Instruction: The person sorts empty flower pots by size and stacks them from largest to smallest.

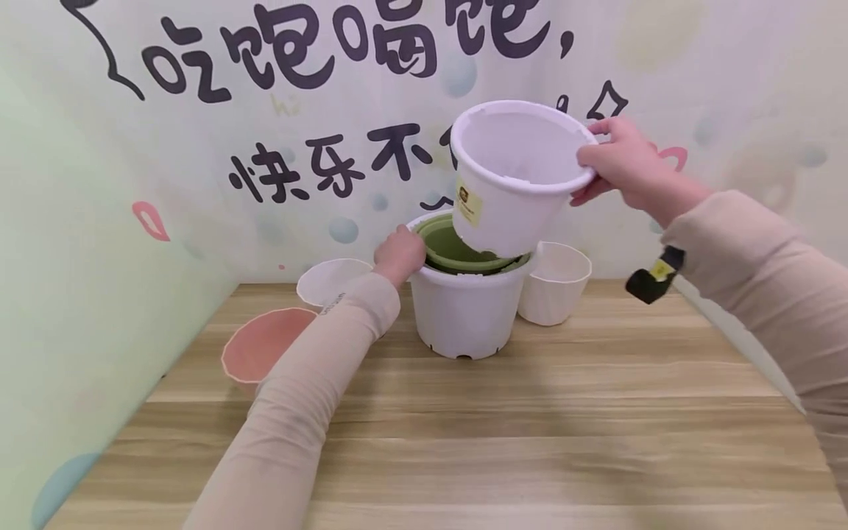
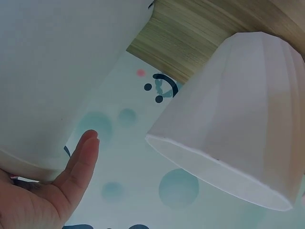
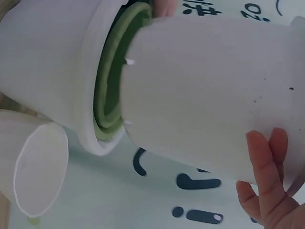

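Up high, my right hand point(image 1: 623, 163) grips the rim of a white plastic flowerpot point(image 1: 510, 213), thumb on top and fingers along its outside wall. The pot is tilted, and its label faces forward. Its base overlaps green flowerpots point(image 1: 442, 243) that are nested inside a larger white flowerpot point(image 1: 460, 313) standing on the table. My left hand point(image 1: 400, 255) holds the left side of that larger pot's rim. In the left wrist view, fingers point(image 2: 82, 160) extend beside its outer wall. The right wrist view shows the raised pot's base at the green pots' opening.
A pink faceted pot point(image 1: 268, 342) and a white faceted pot point(image 1: 331, 280) stand at the left, partly behind my left sleeve. Another white faceted pot point(image 1: 555, 287) is right of the stack. The wooden table point(image 1: 530, 442) meets a printed wall covering point(image 1: 199, 184).
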The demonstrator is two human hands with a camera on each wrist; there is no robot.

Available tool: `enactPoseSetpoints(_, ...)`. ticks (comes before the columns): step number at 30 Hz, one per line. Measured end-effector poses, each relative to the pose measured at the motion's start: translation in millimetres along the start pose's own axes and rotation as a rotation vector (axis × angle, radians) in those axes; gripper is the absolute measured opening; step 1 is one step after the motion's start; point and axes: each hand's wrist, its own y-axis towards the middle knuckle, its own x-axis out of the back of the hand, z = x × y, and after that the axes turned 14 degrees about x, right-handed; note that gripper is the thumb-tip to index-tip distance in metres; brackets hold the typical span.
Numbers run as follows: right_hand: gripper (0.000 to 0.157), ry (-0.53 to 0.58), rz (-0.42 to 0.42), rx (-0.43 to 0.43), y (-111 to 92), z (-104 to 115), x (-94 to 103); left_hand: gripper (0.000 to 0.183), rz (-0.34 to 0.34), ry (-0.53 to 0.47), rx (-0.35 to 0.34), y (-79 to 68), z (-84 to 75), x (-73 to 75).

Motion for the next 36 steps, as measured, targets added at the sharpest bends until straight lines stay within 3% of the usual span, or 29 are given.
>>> enactPoseSetpoints(2,0.043,0.037,-0.037,0.02,9,-4,-11.5,0.039,0.021,-0.034,-0.057,41.3,6.5,-20.0)
enactPoseSetpoints(3,0.041,0.045,-0.046,0.029,13,-7,-17.0,0.04,0.018,-0.045,-0.077,54.1,8.4,-27.2)
enactPoseSetpoints(6,0.039,0.047,-0.052,0.027,24,-15,-33.5,0.041,-0.018,-0.066,-0.045,73.7,7.0,-42.0)
enactPoseSetpoints(12,0.041,0.05,-0.003,0.005,34,-36,-56.8,0.038,-0.046,-0.078,-0.016,69.8,4.4,-43.6)
enactPoseSetpoints(19,0.025,0.04,0.03,-0.001,34,-55,-71.6,0.039,-0.053,-0.093,-0.029,70.4,5.5,-42.9)
enactPoseSetpoints(31,0.024,-0.096,0.06,0.023,43,-52,-73.9,0.039,-0.072,-0.07,-0.033,71.5,3.8,-43.1)
enactPoseSetpoints(36,0.026,-0.146,0.081,-0.007,47,-52,-74.3,0.039,-0.074,-0.08,-0.035,69.3,4.4,-42.1)
